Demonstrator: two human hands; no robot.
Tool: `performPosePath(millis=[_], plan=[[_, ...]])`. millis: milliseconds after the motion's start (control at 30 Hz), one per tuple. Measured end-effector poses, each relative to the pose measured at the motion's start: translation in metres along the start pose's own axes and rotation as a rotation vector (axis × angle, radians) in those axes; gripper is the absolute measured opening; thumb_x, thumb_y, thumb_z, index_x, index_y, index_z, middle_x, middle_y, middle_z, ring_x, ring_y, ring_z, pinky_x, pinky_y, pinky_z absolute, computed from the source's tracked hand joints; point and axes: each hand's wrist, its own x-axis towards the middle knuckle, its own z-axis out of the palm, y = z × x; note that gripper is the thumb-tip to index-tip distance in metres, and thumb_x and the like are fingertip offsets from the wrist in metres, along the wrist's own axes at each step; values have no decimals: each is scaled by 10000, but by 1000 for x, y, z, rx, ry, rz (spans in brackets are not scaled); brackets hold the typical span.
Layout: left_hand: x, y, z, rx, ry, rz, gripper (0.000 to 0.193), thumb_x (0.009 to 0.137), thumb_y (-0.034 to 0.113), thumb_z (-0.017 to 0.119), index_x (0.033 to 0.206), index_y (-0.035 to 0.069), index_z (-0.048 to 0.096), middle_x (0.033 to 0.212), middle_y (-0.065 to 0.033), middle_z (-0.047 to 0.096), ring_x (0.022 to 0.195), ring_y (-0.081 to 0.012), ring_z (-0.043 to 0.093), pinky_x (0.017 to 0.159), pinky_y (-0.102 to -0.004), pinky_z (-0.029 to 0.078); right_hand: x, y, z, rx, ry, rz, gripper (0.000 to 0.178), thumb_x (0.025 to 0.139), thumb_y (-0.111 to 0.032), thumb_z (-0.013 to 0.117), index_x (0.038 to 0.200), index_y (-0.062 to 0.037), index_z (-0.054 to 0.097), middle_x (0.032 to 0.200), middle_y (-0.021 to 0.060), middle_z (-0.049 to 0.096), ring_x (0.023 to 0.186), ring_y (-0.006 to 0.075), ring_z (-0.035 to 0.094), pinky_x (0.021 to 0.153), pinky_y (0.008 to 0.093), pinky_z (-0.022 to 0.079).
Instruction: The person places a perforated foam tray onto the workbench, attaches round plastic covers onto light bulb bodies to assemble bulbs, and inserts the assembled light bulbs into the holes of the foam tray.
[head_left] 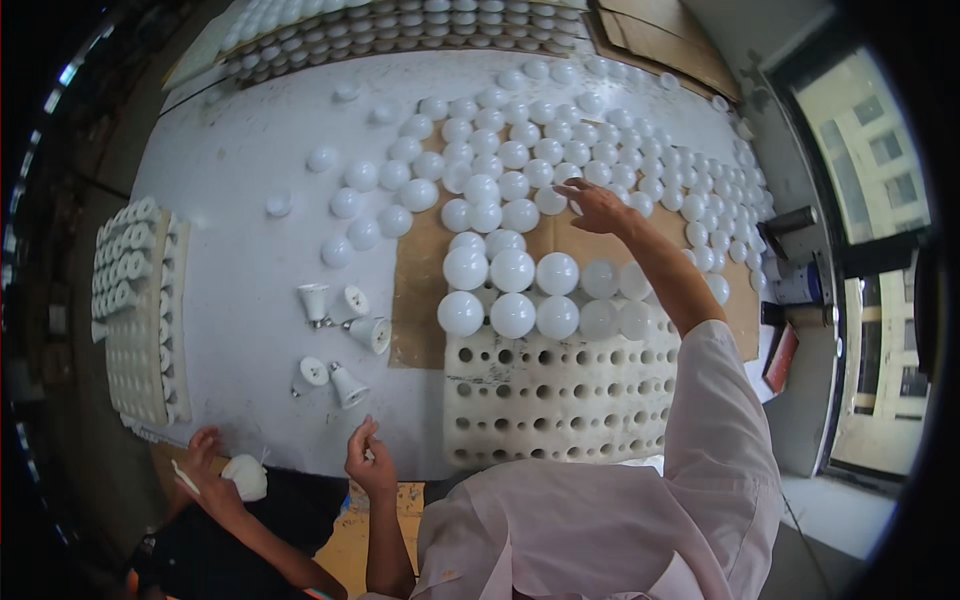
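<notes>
Over the crowd of white bulb globes [520,215] on brown cardboard [420,300], my right hand [597,207] reaches out with its fingers spread, at the edge of the nearest globes. Whether a fingertip touches one is hard to see. My left hand [370,460] is low at the table's front edge, fingers curled in; what they hold, if anything, is hidden. In front of me lies a pale tray with rows of holes [560,410], two rows of globes along its far side. Several white bulb bases [348,385] lie just beyond my left hand.
A co-worker's hand [212,475] by a white round thing [246,477] is at the lower left. Another holed tray [135,370] with white parts stands at the left edge. Stacked globe trays [400,40] line the back. A dark cylinder [790,220] juts in at the right.
</notes>
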Motion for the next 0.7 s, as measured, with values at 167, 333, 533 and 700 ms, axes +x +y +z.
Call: performPosePath(millis=[167,333,533,700], plan=[[44,-29,-44,188,252,-106,376,814,-108,458,1163,-35,576,1258,-201,589,1150,-296,581,882,-338,487,48,-14,23,-116,-122,-70,842,637,-91,734,1399,-209,397,1345,164,427,1136,368,541,903,454,494],[80,-48,-38,635,-103,173,542,789,-139,480,1313,-2,462,1445,-198,397,1302,-355,425,1019,-415,405,50,-19,35,-255,-157,89,751,650,-148,774,1312,-175,419,1250,140,494,1082,373,569,902,485,486],[124,-66,-19,866,-524,481,560,780,-134,502,1323,-6,448,1506,-150,309,1391,-326,289,1090,-429,313,-3,-26,-19,95,148,203,771,703,-156,747,1380,-163,378,1171,133,549,962,290,616,789,394,527],[119,-75,-16,833,-519,571,481,737,-133,567,1195,-3,500,1490,-188,316,1367,-358,317,1079,-435,327,-88,-90,-43,1182,275,-11,713,748,-127,722,1374,-89,381,1216,95,548,977,174,574,732,309,526]])
